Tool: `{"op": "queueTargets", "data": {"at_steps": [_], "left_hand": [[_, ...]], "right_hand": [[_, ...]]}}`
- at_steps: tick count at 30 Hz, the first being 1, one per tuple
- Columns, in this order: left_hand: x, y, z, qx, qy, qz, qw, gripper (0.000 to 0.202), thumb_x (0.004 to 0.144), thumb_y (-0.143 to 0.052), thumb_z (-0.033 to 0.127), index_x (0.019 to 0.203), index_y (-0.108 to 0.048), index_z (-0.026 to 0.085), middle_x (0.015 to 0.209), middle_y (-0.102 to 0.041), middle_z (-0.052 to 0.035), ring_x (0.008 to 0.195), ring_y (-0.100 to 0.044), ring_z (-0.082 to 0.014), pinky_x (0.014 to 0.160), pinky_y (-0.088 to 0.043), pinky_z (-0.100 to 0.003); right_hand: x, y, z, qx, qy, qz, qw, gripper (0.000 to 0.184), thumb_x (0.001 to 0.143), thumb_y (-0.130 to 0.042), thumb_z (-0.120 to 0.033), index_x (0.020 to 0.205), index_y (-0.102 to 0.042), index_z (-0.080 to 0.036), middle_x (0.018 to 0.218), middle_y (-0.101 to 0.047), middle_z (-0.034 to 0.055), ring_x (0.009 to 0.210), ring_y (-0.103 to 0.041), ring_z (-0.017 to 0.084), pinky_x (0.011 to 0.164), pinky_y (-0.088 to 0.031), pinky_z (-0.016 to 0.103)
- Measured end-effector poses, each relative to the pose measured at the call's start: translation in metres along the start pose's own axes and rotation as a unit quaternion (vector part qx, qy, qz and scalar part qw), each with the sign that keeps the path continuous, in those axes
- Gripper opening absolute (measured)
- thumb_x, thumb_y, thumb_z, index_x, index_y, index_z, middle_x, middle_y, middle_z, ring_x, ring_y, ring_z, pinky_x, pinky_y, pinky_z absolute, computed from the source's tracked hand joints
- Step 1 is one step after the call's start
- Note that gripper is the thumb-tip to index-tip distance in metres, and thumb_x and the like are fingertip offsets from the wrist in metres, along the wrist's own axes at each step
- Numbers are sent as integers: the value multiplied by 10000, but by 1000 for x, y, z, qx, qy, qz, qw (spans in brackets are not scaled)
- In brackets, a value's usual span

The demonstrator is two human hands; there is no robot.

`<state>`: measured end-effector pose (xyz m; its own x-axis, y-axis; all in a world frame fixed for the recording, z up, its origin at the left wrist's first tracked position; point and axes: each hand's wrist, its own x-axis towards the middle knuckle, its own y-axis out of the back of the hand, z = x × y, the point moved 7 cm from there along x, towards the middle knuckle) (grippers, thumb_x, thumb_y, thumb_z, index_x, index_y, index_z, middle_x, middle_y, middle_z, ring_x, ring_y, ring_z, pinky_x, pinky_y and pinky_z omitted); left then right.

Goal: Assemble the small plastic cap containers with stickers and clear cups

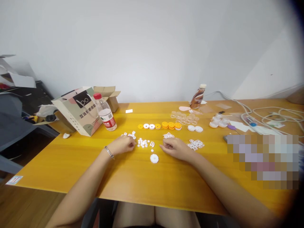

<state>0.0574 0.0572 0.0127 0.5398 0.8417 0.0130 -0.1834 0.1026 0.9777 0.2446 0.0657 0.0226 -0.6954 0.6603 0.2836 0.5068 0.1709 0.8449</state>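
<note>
My left hand (123,144) rests on the table with its fingers curled in, close to small white pieces (129,135) and a cluster of small white discs (142,143). Nothing shows between its fingers. Across from it, my right hand (175,147) is also closed on the tabletop, and no object is visible in it. It lies just in front of a pile of white openwork pieces (168,135). Between the hands are a single openwork piece (152,144), a small white disc (152,150) and a larger round white part (154,158).
Behind stand rows of yellow and white rings (158,126), clear rings (184,117) and white discs (195,128). More openwork pieces (195,144) lie right. A water bottle (108,118), paper bag (83,110) and carton (111,98) stand left; a brown bottle (198,97) and cables (249,114) right.
</note>
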Motion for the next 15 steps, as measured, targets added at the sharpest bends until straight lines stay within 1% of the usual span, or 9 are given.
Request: {"op": "queueTargets", "data": {"at_steps": [2, 4, 7, 9, 11, 12, 15], "left_hand": [[0, 1, 3, 19, -6, 8, 1000, 108, 682, -483, 146, 610, -554, 186, 637, -581, 5, 591, -504, -119, 576, -336, -222], [0, 4, 7, 44, -15, 23, 999, 95, 687, -479, 138, 639, -547, 185, 669, -578, -4, 621, -506, -124, 619, -346, -229], [0, 8, 22, 74, -40, 62, 995, 82, 726, -463, 153, 702, -538, 176, 722, -571, -22, 677, -509, -133, 681, -351, -247], [1, 7, 39, 59, -77, 78, 992, 81, 759, -451, 176, 747, -532, 175, 734, -566, -21, 698, -510, -130, 693, -352, -246], [2, 3, 56, 24, -119, 87, 989, 85, 786, -445, 203, 787, -526, 178, 753, -569, -17, 721, -514, -125, 697, -355, -239], [3, 1, 64, 8, -135, 91, 987, 92, 799, -442, 220, 804, -524, 179, 767, -573, -17, 732, -518, -122, 698, -355, -236], [5, -7, 77, -9, -165, 101, 981, 145, 838, -413, 271, 835, -530, 186, 795, -581, -22, 755, -527, -119, 707, -353, -239]], "right_hand": [[-1, -3, -3, 18, 3, -22, 1000, 237, 765, -472, -303, 579, -384, -184, 541, -409, -40, 490, -341, 81, 474, -246, 196], [-2, -8, -8, 39, 13, -46, 998, 181, 742, -513, -310, 632, -441, -186, 581, -456, -31, 523, -380, 89, 489, -276, 195], [-4, -16, -17, 68, 40, -79, 994, 106, 732, -539, -284, 746, -500, -186, 693, -523, -4, 620, -453, 109, 572, -344, 210], [-5, -21, -21, 77, 54, -94, 991, 157, 713, -565, -271, 837, -520, -186, 772, -544, 14, 690, -480, 126, 636, -371, 232], [-5, -25, -23, 80, 64, -104, 989, 253, 686, -600, -277, 912, -528, -189, 809, -547, 22, 732, -490, 141, 676, -381, 251], [-5, -27, -23, 80, 68, -108, 989, 272, 679, -609, -281, 925, -534, -192, 814, -547, 23, 744, -492, 146, 687, -384, 257], [-4, -31, -23, 83, 76, -113, 987, 204, 694, -597, -273, 875, -558, -189, 805, -548, 25, 751, -496, 148, 689, -386, 259]]}}
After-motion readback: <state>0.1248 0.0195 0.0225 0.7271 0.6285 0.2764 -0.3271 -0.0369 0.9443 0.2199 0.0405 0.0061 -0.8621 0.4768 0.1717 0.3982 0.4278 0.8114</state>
